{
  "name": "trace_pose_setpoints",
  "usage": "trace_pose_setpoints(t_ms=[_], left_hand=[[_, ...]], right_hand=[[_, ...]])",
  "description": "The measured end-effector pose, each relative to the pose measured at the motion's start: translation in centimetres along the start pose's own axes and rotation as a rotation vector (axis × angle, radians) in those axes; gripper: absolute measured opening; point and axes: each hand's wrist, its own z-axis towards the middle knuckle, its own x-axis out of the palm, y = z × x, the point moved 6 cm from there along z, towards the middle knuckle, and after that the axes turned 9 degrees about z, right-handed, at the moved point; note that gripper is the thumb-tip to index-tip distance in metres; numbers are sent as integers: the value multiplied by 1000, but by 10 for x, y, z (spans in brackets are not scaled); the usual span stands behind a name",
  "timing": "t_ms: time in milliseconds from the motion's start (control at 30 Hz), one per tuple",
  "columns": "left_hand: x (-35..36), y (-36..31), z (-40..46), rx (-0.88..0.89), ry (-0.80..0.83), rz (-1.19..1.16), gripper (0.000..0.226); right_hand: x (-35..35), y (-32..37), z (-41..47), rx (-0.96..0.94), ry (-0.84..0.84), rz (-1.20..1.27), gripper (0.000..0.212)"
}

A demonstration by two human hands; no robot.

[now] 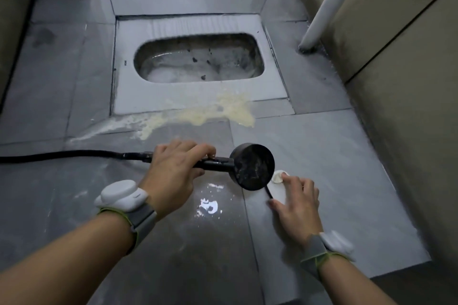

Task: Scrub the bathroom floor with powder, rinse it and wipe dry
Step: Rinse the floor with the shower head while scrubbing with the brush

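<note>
I see grey floor tiles (322,156), wet and glossy beneath my hands; yellowish powder paste (203,112) streaked beyond them; black shower head (252,167) gripped in my left hand (173,168), tilted down.

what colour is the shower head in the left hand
Black, like its hose; the head view shows the shower head best.

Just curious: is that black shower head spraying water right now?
Cannot tell: no stream shows from the shower head, gripped by the left hand; the floor below glistens wet.
</note>
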Motion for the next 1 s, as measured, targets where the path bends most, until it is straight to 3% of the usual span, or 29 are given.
trace_pose_setpoints(t_ms=[167,300,500,633,667,767,800,900,933,1000], left_hand=[[22,0,38,13,-3,3,37],[39,11,56,72,48,73,45],[36,38,66,68,69,107,50],[34,46,66,56,58,98,49],[35,47,67,47,59,94,49],[38,46,72,59,63,87,52],[37,47,73,56,58,91,52],[31,55,76,2,11,109,51],[30,56,76,-11,8,114,52],[30,56,74,1,32,128,53]], right_hand=[[-11,-2,63,-190,59,38,61],[-27,0,151,-133,-41,3,59],[38,85,188,-603,449,-22,60],[26,87,234,-390,218,17,61],[31,92,234,-408,219,-7,61],[40,102,228,-624,430,-71,63],[36,99,240,-620,435,-76,63],[28,95,262,-368,201,-16,59],[35,104,256,-383,196,-21,59],[55,120,236,-554,359,-55,60]])
